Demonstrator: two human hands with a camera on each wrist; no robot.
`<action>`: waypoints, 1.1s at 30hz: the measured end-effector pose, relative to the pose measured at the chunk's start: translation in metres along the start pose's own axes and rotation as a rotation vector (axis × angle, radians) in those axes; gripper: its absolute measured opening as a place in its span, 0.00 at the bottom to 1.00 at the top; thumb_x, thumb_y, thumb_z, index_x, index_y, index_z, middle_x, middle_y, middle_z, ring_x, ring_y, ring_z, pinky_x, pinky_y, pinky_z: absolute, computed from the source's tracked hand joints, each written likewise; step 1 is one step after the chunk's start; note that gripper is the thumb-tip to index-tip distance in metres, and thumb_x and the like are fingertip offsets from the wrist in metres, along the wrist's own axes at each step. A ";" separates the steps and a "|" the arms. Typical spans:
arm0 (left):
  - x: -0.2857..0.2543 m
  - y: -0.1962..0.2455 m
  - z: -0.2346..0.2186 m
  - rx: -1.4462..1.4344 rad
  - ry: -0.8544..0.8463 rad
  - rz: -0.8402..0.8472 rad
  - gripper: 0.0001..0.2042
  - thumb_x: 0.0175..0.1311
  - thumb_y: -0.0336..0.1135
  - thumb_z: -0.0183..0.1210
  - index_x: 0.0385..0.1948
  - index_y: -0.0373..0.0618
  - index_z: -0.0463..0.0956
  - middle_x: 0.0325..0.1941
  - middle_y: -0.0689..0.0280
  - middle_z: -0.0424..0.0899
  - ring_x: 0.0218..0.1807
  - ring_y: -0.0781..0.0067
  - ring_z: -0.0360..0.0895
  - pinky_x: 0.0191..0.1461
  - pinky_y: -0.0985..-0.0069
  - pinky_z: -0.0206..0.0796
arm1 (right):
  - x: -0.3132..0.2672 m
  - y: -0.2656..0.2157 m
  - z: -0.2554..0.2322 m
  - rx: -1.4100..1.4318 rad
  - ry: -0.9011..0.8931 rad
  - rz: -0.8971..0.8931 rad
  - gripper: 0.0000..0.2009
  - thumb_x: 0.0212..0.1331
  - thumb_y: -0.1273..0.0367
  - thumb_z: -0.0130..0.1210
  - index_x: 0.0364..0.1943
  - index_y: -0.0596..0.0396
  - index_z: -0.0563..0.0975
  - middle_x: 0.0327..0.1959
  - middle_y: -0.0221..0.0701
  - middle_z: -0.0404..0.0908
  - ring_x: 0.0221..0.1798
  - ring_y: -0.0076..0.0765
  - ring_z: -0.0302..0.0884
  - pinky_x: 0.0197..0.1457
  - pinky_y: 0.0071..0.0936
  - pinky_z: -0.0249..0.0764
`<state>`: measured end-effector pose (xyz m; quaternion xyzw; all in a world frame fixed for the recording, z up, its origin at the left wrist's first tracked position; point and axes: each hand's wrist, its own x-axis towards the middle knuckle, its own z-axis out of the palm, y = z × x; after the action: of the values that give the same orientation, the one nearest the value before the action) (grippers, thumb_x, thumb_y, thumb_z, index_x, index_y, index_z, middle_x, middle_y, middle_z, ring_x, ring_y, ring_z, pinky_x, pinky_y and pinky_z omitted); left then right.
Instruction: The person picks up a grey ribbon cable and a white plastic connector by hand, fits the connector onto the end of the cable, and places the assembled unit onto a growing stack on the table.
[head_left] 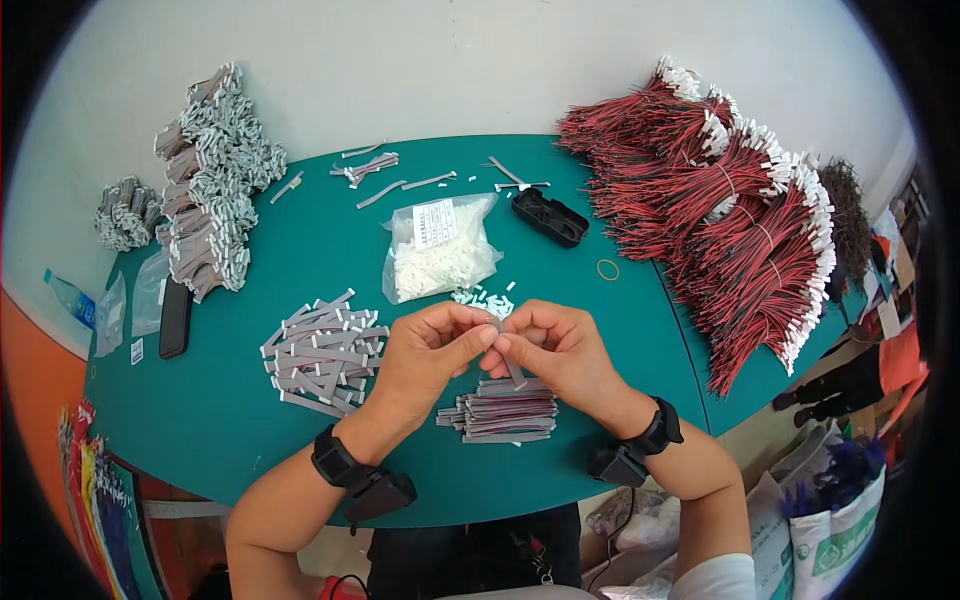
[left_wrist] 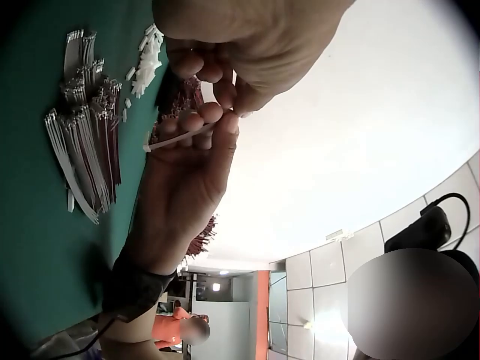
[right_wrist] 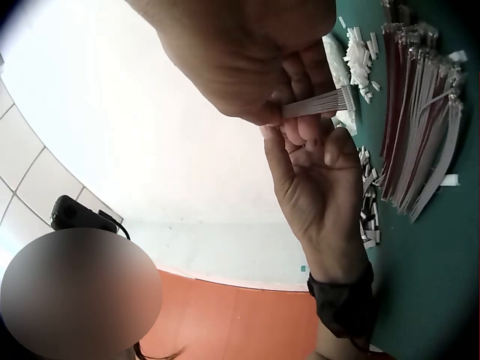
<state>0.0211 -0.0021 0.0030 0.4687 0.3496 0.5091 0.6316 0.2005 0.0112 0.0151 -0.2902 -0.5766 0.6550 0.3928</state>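
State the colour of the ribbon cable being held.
The ribbon cable is grey, seen best in the right wrist view.

Your head camera: looks forward and down from above, farthest of three, taking in green table (head_left: 625, 325), left hand (head_left: 435, 345) and right hand (head_left: 557, 350); your left wrist camera: close in, tipped sideways, table along left edge, facing across to right hand; your right wrist camera: equally close, table along right edge, facing left hand; all three share cable stack (head_left: 505, 412)

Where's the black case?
In the head view, the black case sits right of the labelled plastic bag, beyond the right hand, near the red wire bundles.
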 end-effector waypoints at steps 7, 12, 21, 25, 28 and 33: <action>0.000 0.001 0.003 0.002 0.021 -0.001 0.05 0.57 0.28 0.61 0.34 0.40 0.78 0.32 0.67 0.81 0.26 0.86 0.68 0.27 0.87 0.57 | -0.002 0.004 0.000 -0.011 0.022 -0.002 0.03 0.61 0.75 0.51 0.34 0.62 0.73 0.31 0.34 0.81 0.35 0.22 0.79 0.39 0.17 0.75; 0.000 0.000 0.004 -0.001 0.014 0.019 0.06 0.56 0.28 0.61 0.34 0.40 0.78 0.31 0.67 0.81 0.25 0.86 0.67 0.28 0.87 0.57 | -0.003 0.007 0.003 -0.051 0.060 -0.027 0.04 0.61 0.73 0.53 0.33 0.61 0.73 0.31 0.33 0.80 0.35 0.21 0.79 0.39 0.17 0.75; -0.001 0.003 0.003 -0.047 -0.022 0.009 0.06 0.59 0.27 0.59 0.36 0.36 0.77 0.31 0.64 0.81 0.32 0.81 0.77 0.38 0.83 0.71 | -0.004 0.003 0.005 -0.065 0.049 -0.021 0.04 0.61 0.73 0.53 0.33 0.61 0.73 0.30 0.32 0.80 0.35 0.20 0.78 0.39 0.17 0.75; 0.000 0.002 0.000 -0.036 -0.025 -0.022 0.06 0.58 0.28 0.60 0.36 0.38 0.78 0.31 0.66 0.81 0.31 0.82 0.74 0.36 0.84 0.66 | -0.003 0.001 0.002 -0.016 -0.003 -0.008 0.03 0.62 0.74 0.51 0.34 0.61 0.73 0.31 0.32 0.80 0.35 0.21 0.78 0.39 0.17 0.75; -0.001 0.005 0.005 -0.040 -0.016 0.014 0.06 0.57 0.30 0.62 0.34 0.41 0.79 0.31 0.69 0.80 0.27 0.86 0.67 0.29 0.86 0.57 | -0.003 0.001 0.001 -0.016 -0.017 0.009 0.03 0.62 0.75 0.51 0.35 0.61 0.73 0.31 0.32 0.80 0.35 0.21 0.78 0.39 0.17 0.75; 0.000 0.004 0.002 0.057 0.009 0.085 0.06 0.57 0.31 0.62 0.34 0.41 0.79 0.31 0.70 0.81 0.27 0.86 0.67 0.30 0.86 0.57 | -0.003 -0.001 0.001 -0.035 -0.023 0.013 0.04 0.62 0.74 0.51 0.35 0.61 0.73 0.30 0.31 0.80 0.34 0.20 0.78 0.39 0.16 0.75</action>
<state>0.0217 -0.0021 0.0071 0.4986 0.3466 0.5273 0.5943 0.2011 0.0085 0.0158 -0.2931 -0.5907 0.6506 0.3767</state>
